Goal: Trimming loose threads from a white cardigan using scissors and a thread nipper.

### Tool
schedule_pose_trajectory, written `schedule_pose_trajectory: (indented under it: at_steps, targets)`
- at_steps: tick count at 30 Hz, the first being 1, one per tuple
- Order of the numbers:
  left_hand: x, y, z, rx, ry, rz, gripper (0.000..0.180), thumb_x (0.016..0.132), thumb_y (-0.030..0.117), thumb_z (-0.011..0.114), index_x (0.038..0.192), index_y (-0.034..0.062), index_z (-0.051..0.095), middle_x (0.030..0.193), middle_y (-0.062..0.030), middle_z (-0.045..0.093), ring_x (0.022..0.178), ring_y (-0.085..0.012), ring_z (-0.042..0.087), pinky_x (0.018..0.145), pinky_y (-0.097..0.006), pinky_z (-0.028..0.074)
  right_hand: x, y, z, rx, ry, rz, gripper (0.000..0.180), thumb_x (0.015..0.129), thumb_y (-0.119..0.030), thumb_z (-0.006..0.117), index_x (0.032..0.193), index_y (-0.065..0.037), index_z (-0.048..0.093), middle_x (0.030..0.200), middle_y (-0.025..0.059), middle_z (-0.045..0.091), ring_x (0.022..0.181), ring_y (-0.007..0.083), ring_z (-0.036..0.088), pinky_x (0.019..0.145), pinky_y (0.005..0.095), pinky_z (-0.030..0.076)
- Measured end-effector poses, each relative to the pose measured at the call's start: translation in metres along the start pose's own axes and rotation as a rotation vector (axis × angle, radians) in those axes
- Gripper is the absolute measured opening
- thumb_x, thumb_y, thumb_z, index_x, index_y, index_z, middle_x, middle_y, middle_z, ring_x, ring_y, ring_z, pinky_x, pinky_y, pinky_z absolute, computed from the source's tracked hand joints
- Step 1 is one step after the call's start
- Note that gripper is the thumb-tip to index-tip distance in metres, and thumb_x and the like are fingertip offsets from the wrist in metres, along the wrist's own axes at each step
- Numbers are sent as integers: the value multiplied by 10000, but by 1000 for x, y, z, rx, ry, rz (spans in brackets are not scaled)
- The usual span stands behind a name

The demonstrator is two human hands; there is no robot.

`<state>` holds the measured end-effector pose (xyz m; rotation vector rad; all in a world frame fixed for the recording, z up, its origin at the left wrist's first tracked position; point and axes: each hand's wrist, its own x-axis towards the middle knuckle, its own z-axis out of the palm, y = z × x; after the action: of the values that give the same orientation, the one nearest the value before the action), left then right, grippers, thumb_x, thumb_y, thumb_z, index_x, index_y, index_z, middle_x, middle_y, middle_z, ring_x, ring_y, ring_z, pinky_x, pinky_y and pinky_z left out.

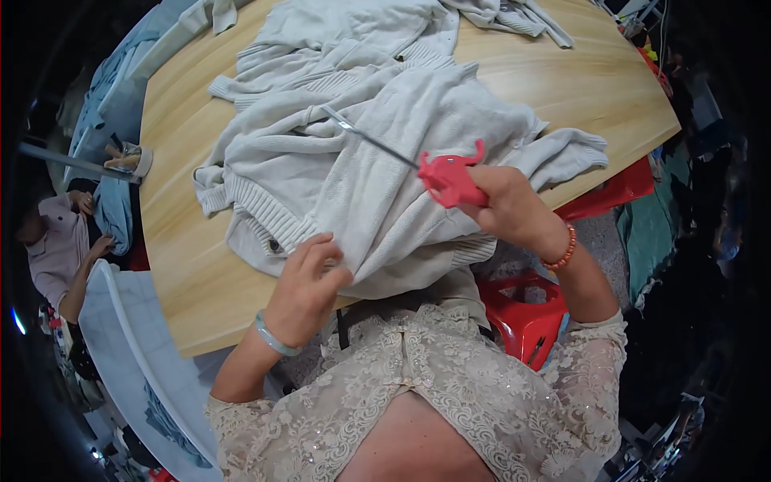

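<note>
A light grey knitted cardigan (401, 161) lies rumpled on the wooden table in front of me, its ribbed edge turned to the near left with a dark button on it. My right hand (506, 205) is closed round the red grip of a tool (451, 178) with a long, narrow metal shaft. The shaft points up and left above the cardigan; I cannot make out the exact kind of tool. At the near edge of the cardigan rests my left hand (309, 277), its fingers loosely bent and apart from the thumb, holding nothing that shows.
More grey knitwear (345, 28) is heaped on the far part of the table (181, 281). A red plastic stool (526, 313) stands below on the right. At the left are a white bin (132, 337), a small container of tools (132, 161) and a seated person (60, 241) handling blue cloth.
</note>
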<state>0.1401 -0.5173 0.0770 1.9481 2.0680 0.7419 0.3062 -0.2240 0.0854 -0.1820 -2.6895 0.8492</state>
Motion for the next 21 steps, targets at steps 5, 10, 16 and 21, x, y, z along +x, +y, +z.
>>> schedule_pose_trajectory:
  at_steps: [5, 10, 16, 21]
  targets:
    - [-13, -14, 30, -194, 326, -438, 644, 750, 94, 792, 1334, 87, 522, 1417, -184, 406, 1244, -372, 471, 975, -435, 454, 27, -21, 26, -41, -39, -11, 109, 777, -69, 634, 864, -15, 596, 804, 214, 645, 806, 418, 638, 705, 486, 502]
    - [19, -51, 44, 71, 315, -358, 666, 696, 144, 802, 1302, 70, 535, 1137, -158, 584, 1041, -371, 508, 929, -465, 396, 74, -37, 33, -61, -78, -36, 139, 771, -102, 661, 866, -36, 586, 820, 207, 641, 806, 431, 625, 692, 483, 499]
    - [8, -13, 15, -438, 304, -211, 364, 742, -29, 675, 1095, 29, 603, 984, -121, 624, 864, -265, 624, 786, -326, 497, 98, -53, 56, 160, -393, -257, 239, 799, -216, 692, 867, -13, 586, 788, 207, 630, 787, 414, 629, 689, 482, 484]
    - [-44, 14, -44, -818, 463, -241, 302, 721, -47, 602, 1013, 30, 597, 871, -66, 567, 755, -132, 512, 677, -253, 411, 90, -55, 0, 10, -625, -103, 508, 828, -514, 703, 865, -13, 623, 753, 196, 632, 735, 389, 621, 659, 441, 473]
